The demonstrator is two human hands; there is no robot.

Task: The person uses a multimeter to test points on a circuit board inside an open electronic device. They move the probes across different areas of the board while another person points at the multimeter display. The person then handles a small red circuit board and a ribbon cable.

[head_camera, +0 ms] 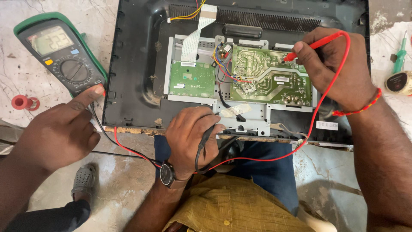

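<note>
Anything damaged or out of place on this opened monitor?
The lower edge of the black monitor shell looks chipped and crusted brown. Nothing else stands out: the right hand holds the red probe to the green board, and the left hand grips the black probe.

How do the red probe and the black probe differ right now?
The red test probe sits in the right hand, pinched at the fingertips; the black test probe is wrapped in the left hand. The red test probe's tip meets the large green circuit board, while the black test probe lies over the grey metal frame below it. Both trail leads towards the green-cased multimeter.
</note>
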